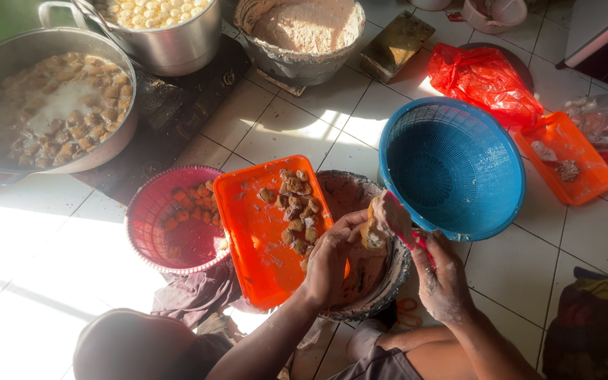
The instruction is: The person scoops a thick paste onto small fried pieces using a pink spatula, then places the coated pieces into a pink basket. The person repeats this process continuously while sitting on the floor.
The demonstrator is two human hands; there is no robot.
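1. The colander (452, 169) is bright blue with a fine mesh pattern.
2. The tray (255, 232) is vivid orange, dotted with golden-brown pieces (297, 211).
3. The round basket (170, 218) is pink with a woven lattice.
4. The plastic bag (483, 77) is shiny red.
5. The floor (283, 127) is white tile with a grid of dark grout lines.
6. The second tray (578, 162) is also orange.
7. The paste (307, 24) in the grey bowl is pale pinkish beige.

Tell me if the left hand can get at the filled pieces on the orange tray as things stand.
Probably not freely: the left hand sits beside the orange tray and its filled pieces, but already holds a piece of food.
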